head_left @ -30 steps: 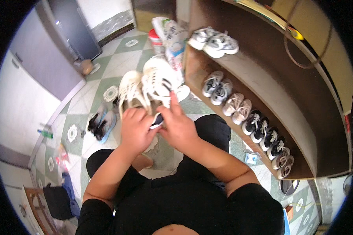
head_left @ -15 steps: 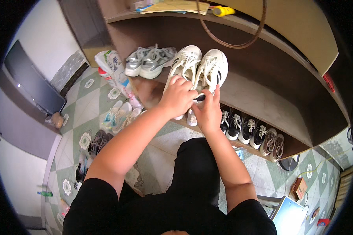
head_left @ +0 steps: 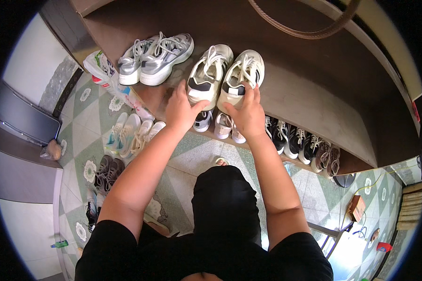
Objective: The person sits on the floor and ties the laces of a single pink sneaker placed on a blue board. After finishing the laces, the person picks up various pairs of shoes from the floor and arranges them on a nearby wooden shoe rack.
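A pair of white sneakers with black heel tabs rests on the upper shelf, toes pointing away from me. My left hand [head_left: 183, 109] cups the heel of the left sneaker [head_left: 208, 77], its fingers along the outer side and its thumb across the back. Around the heel of the right sneaker [head_left: 243, 75], my right hand [head_left: 247, 111] has its thumb at the back and its fingers on the outer side. Just left of them on the same shelf stands a pair of silver-grey sneakers [head_left: 162, 58].
Beneath the shelf [head_left: 309, 107] stand several shoes, including black sneakers [head_left: 295, 142]. A brown cord loop [head_left: 305, 33] hangs over the shelf. Plastic bags [head_left: 109, 77] lean by the cabinet's left end, with white shoes [head_left: 126, 133] and dark shoes [head_left: 109, 172] on the tiled floor.
The white sneakers, held close together before, now sit lower on the shelf and slightly apart. My hands have separated, one to each heel. The view has shifted closer to the shelf.
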{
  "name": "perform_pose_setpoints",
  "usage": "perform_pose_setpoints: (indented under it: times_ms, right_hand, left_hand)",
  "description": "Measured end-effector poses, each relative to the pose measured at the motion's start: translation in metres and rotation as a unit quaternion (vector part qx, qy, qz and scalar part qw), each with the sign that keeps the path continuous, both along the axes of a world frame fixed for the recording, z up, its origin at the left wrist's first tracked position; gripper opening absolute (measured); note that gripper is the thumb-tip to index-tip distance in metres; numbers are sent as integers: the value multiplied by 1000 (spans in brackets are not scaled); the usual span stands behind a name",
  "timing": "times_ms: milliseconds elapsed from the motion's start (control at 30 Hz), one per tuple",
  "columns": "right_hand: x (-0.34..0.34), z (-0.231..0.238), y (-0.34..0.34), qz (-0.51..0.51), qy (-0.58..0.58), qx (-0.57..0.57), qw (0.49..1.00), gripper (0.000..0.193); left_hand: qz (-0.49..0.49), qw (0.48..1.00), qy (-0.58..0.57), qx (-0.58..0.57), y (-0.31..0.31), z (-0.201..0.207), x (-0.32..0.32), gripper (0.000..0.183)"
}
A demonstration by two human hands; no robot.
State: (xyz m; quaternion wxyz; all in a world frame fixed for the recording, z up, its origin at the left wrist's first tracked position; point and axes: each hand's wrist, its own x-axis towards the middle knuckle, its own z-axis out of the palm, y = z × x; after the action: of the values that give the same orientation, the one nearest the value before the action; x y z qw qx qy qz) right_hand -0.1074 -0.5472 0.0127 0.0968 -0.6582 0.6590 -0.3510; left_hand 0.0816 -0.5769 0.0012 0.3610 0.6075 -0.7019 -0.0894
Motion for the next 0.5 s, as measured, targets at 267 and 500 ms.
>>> perform_pose_setpoints:
  times_ms: [267,500]
  right_hand:
    - [35,1,-57,-14,7,-20,1000,75]
    - [48,-26,-73,-25,57,-76,995,86]
  left_hand:
    - [79,996,-32,34,-45,21,7,50]
    - [-54,975,188,-109,-31,-54,79,40]
